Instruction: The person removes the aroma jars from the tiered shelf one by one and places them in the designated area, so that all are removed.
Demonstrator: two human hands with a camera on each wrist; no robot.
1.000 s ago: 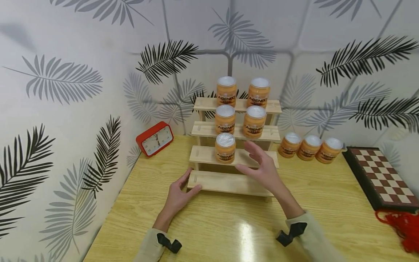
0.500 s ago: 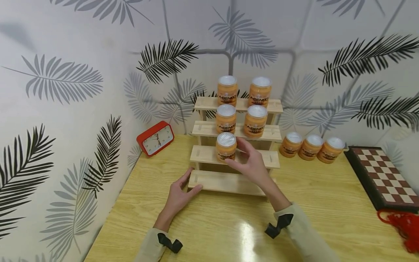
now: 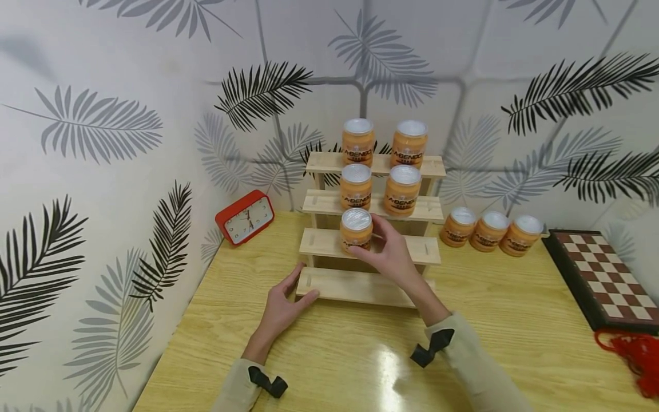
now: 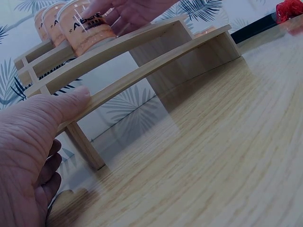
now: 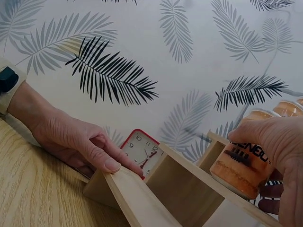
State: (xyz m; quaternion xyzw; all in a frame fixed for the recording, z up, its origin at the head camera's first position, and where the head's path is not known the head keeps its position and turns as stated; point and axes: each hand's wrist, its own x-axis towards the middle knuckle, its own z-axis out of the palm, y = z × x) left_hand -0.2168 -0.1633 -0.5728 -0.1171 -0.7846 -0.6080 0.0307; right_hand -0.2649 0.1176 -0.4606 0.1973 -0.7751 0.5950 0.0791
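Note:
A stepped wooden display rack (image 3: 350, 286) stands on the table, and my left hand (image 3: 282, 303) grips the left end of its lowest step. The left thumb lies on top of the board, with the other fingers curled at the end and below, as the left wrist view shows. My right hand (image 3: 393, 258) holds an orange jar (image 3: 355, 233) with a silvery lid, its thumb at the front and fingers at the right side. That jar stands upright on the second step from the bottom. In the right wrist view the jar (image 5: 239, 165) sits at the board's edge.
Two similar jars (image 3: 403, 191) stand on the step above, and two more (image 3: 409, 146) on the top step. Three jars (image 3: 491, 232) form a row right of the rack. A red clock (image 3: 244, 217) is left; a checkered board (image 3: 599, 277) and red tassel (image 3: 635, 357) lie right.
My right hand has moved left from beside the jar and taken hold of it. The jar stays at about the same place on its step. My left hand keeps its grip on the rack.

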